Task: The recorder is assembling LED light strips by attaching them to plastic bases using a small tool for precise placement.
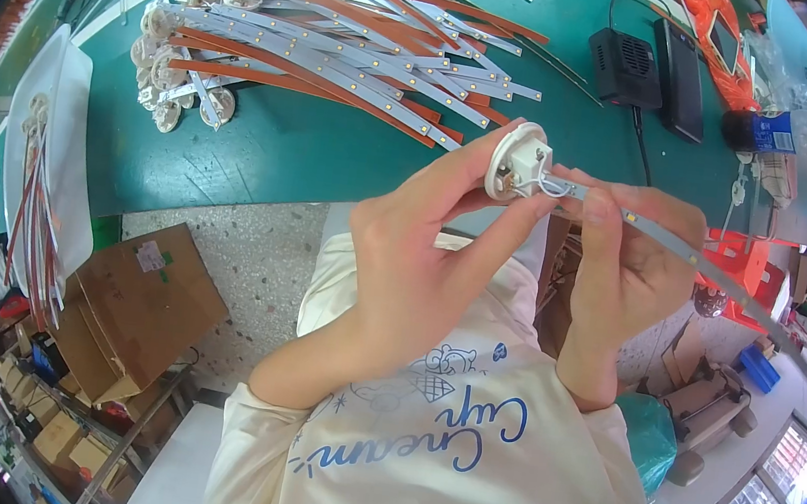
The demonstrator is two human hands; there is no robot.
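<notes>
Just past the near edge of the table, my left hand (421,246) is closed around a round white plastic lamp cap (508,154). The cap's inner side, with a raised block and thin white wires (536,182), is turned to the right. My right hand (636,265) pinches a thin white LED strip (665,236) close to its wired end. The strip runs from the cap through my fingers and off to the lower right. Some of my right fingertips are hidden behind the strip.
On the green table (233,166) lies a pile of LED strips (347,59) with round white caps. A black adapter (626,68) and dark box (678,81) stand at the back right. A white tray (60,139) with more strips is left, above a cardboard box (151,297).
</notes>
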